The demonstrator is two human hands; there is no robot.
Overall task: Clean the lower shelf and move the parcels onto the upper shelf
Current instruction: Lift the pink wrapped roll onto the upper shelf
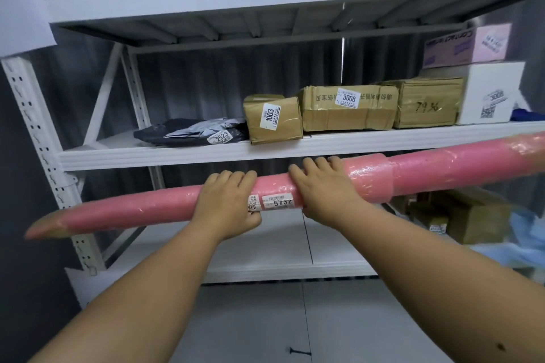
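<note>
Both forearms are reaching in from the bottom of the view, and the left hand [227, 200] and right hand [321, 186] are each curling over the top of a long pink wrapped roll [147, 209], fingers closed round it, with its white label [278, 202] showing between them and reading 5732. That roll is hanging level in front of the rack, just below the front edge of the upper shelf [177, 153] and above the lower shelf [265, 250], touching neither as far as can be told. By the look of it, the step in hand is carrying this parcel up to the upper shelf; the next move is calling for a lift over the edge and a lie along the front, since the shelf is already holding a dark mailer bag [191, 131] marked 2523, a small brown box [272, 119] marked 1003, a wider carton [349, 107] marked 3008, a box [429, 103] with a handwritten number too scrawled to read, and a white box [489, 91] also marked 3008. More cartons [469, 218] are waiting on the lower shelf at the right.
</note>
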